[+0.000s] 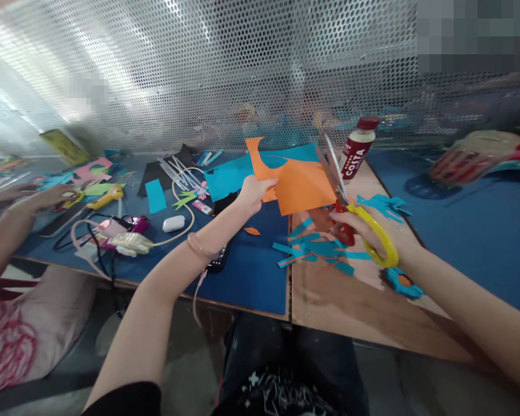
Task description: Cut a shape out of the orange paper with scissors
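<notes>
a perforated metal screen [225, 63] is standing behind a blue-covered table [251, 277], which is giving way to bare wood on the right. the person is sitting at it, cutting orange paper [301, 185] with scissors [351, 202]. the left hand [253, 193] is pinching the paper's left edge between thumb and fingers, holding the sheet lifted off the table, just left of the scissors. the right hand [372, 228] is gripping the yellow and red handles, fingers through the loops, with the blades parted and biting into the paper's right edge. the step in hand looks like a cut being run into the sheet, part of the way through a shape. the next move seems to call for closing the blades while the left hand is turning the sheet to feed the line. a blue sheet [242, 173] is lying behind the paper, blue strips [316, 251] are lying below the scissors, and a bottle [357, 147] is standing just behind them. other people's hands are working far left [43, 196] and far right [459, 164] of the scissors.
</notes>
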The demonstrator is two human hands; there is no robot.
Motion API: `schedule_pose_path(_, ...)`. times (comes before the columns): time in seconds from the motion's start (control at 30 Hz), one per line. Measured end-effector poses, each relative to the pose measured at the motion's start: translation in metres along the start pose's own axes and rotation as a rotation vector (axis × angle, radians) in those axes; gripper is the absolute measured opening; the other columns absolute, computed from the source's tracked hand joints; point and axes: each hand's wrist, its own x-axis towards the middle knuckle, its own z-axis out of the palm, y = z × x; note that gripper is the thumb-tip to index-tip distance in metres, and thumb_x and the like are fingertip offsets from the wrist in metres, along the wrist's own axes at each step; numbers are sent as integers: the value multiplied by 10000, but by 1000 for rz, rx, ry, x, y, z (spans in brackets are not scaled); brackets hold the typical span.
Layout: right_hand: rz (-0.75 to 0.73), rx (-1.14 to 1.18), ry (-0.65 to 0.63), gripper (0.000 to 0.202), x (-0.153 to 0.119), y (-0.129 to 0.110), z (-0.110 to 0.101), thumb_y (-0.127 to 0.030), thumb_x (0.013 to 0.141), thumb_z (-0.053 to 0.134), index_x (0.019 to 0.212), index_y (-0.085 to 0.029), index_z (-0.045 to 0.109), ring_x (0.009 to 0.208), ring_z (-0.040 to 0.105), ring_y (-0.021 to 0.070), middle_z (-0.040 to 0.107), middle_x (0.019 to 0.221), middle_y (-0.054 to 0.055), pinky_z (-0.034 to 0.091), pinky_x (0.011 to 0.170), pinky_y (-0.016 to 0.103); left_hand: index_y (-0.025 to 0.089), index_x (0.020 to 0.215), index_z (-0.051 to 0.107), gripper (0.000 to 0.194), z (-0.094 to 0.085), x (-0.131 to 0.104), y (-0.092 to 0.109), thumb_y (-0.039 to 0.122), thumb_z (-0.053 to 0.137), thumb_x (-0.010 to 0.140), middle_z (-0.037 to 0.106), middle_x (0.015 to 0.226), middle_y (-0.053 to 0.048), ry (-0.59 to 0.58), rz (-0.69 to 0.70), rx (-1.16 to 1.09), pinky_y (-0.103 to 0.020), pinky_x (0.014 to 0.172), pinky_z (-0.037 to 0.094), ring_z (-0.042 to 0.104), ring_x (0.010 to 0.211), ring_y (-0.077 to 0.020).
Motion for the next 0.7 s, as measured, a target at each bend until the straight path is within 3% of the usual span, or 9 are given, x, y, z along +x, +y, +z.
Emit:
schedule_pose_path(0.1,100,116,-105,302,0,-7,2,-497,832,626,727,-218,579,557,543,158,580,635,15,473,579,326,139,751,710,167,-5,9,-3,6,707,649,767,888,-100,31,-70,11,-458,945,546,722,955,-269)
schedule_pose_path(0.2,128,233,-264,319,-7,-22,13,-455,865,574,668,-204,563,526,513,139,569,616,23,445,539,311,142,730,690,160,-6,16,2,-2,691,661,760,838,-99,64,-55,-6,-491,945,542,721,959,-284)
schedule_pose_path(0.4,187,266,-322,325,-26,-49,46,-349,826,542,531,-218,502,450,504,137,505,481,6,407,495,298,154,973,677,251,4,23,28,76,675,734,732,1146,-95,81,142,-119,-393,1044,499,655,1171,-239)
schedule_pose_path(0.6,152,186,-460,378,-24,-34,61,-340,866,475,516,-209,536,464,534,141,562,486,31,386,476,286,142,1135,648,354,8,13,57,34,590,803,722,1179,-107,40,282,-233,-382,1058,487,640,1198,-250)
schedule_pose_path(0.7,200,217,-457,332,-20,-25,66,-338,848,476,546,-210,529,430,511,134,539,471,9,379,450,279,183,1243,604,421,8,4,71,45,568,847,710,1215,-78,32,317,-231,-371,1091,458,614,1237,-237)
